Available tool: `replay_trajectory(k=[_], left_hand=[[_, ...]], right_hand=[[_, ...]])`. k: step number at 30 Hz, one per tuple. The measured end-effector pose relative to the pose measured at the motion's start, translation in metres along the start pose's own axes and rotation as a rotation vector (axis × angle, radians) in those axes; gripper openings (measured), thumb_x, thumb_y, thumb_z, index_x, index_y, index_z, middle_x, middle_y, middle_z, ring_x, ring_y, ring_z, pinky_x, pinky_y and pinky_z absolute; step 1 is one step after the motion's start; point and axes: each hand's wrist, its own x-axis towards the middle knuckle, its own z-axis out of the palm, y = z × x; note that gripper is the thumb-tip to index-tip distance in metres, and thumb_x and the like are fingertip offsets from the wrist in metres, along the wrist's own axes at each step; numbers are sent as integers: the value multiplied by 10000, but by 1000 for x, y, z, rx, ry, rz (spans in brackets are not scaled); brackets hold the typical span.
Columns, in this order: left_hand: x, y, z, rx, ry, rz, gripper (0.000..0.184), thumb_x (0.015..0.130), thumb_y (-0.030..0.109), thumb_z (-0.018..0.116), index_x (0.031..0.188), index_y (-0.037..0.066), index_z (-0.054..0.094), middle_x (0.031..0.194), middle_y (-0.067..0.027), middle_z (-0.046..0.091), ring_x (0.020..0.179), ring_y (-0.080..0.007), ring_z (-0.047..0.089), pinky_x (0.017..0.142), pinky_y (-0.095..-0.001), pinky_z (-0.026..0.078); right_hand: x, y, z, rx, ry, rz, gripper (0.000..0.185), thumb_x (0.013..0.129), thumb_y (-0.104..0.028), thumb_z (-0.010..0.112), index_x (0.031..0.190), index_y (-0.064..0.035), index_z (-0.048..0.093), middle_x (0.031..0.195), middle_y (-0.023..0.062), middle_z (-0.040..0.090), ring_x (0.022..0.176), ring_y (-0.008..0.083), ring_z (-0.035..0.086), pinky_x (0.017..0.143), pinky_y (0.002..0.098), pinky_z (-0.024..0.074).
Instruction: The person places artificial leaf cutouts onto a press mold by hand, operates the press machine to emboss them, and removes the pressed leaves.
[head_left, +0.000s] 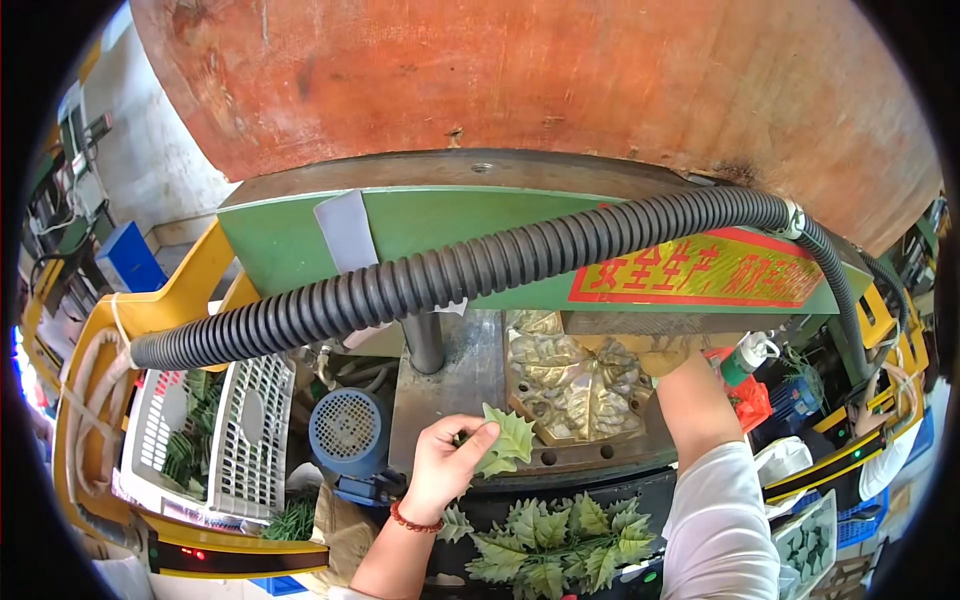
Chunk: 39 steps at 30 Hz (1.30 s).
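Observation:
My left hand (452,462), wearing a red bead bracelet, is closed with the thumb and fingers pinching green artificial leaves (509,440) with jagged edges. It is just in front of the machine's metal bed. On that bed sits a brass-coloured leaf mould (598,392) with raised vein shapes. My right hand (668,356) reaches to the far right side of the mould, under the green machine beam. Its fingers are hidden or too unclear to make out. Below, between my arms, lies a bunch of green leaf sprays (560,545) on a dark surface.
A thick black corrugated hose (470,265) arches across in front of the green beam (290,245). White baskets (250,430) with greenery and a blue motor (347,430) stand left. Yellow guard arms (240,555) flank both sides. A green-and-white bottle (745,360) stands right.

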Motion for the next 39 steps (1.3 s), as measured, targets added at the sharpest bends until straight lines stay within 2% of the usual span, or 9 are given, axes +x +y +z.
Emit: replay_trajectory(k=[6, 10, 11, 13, 18, 24, 29, 33, 39], left_hand=[[-3, 4, 8, -51, 20, 2, 70, 838, 63, 685, 831, 0, 654, 730, -5, 617, 608, -50, 476, 558, -166, 401], [0, 5, 18, -144, -11, 3, 76, 836, 54, 688, 807, 11, 631, 727, -8, 615, 611, -46, 481, 562, -163, 405], [-1, 5, 21, -195, -48, -15, 83, 834, 49, 689, 800, 16, 621, 726, -10, 613, 612, -45, 482, 564, -163, 407], [-2, 4, 28, -301, -128, -44, 104, 831, 40, 692, 784, 26, 600, 724, -13, 611, 615, -44, 484, 566, -162, 410], [-8, -6, 42, -540, -135, -67, 138, 828, 24, 691, 771, 46, 567, 705, -8, 596, 623, -46, 494, 578, -159, 417], [-13, 2, 40, -449, -72, 8, 134, 828, 12, 686, 776, 51, 569, 711, -5, 587, 624, -55, 504, 588, -165, 424], [-14, -3, 37, -479, 133, 41, 136, 824, 12, 690, 773, 51, 570, 735, -11, 593, 652, -65, 518, 620, -177, 434], [-13, -6, 34, -487, 138, 93, 138, 820, 16, 696, 775, 55, 571, 770, -24, 606, 681, -69, 525, 657, -185, 441], [-15, 2, 27, -579, 247, 98, 119, 814, 31, 706, 780, 47, 594, 760, -21, 606, 690, -67, 514, 668, -184, 429]], right_hand=[[14, 4, -35, -20, -396, 195, 525, 955, -407, 316, 1398, -127, 352, 1394, 118, 426, 1218, 294, 431, 930, 498, 417], [-71, 41, 62, -1584, -693, 349, 353, 886, -142, 579, 1218, -42, 515, 1190, 97, 564, 935, 166, 534, 795, 337, 462], [-84, 59, 36, -1417, -847, 54, 296, 827, -159, 679, 1091, -79, 572, 968, 15, 622, 737, 138, 535, 646, 313, 451], [-113, 63, 17, -1152, -491, 457, 240, 843, -34, 626, 1078, -35, 581, 921, 35, 625, 826, 124, 549, 729, 267, 442], [-128, 62, 20, -1387, -332, 148, 78, 869, -84, 611, 931, -37, 621, 824, 9, 628, 721, 118, 536, 662, 262, 434], [-128, 62, 31, -1480, -663, -286, 51, 845, -56, 631, 889, -32, 640, 831, 22, 637, 715, 121, 541, 672, 243, 430], [-110, 59, 30, -938, -118, -106, 73, 807, -35, 660, 880, -36, 652, 845, 24, 641, 711, 131, 545, 667, 249, 434], [-112, 80, 48, -1428, -736, -138, 105, 806, -23, 661, 910, -28, 658, 836, 50, 628, 750, 142, 557, 671, 257, 449], [-82, 68, 44, -1503, -75, -74, 139, 875, -98, 580, 970, -8, 627, 832, 54, 643, 701, 153, 575, 662, 253, 464]])
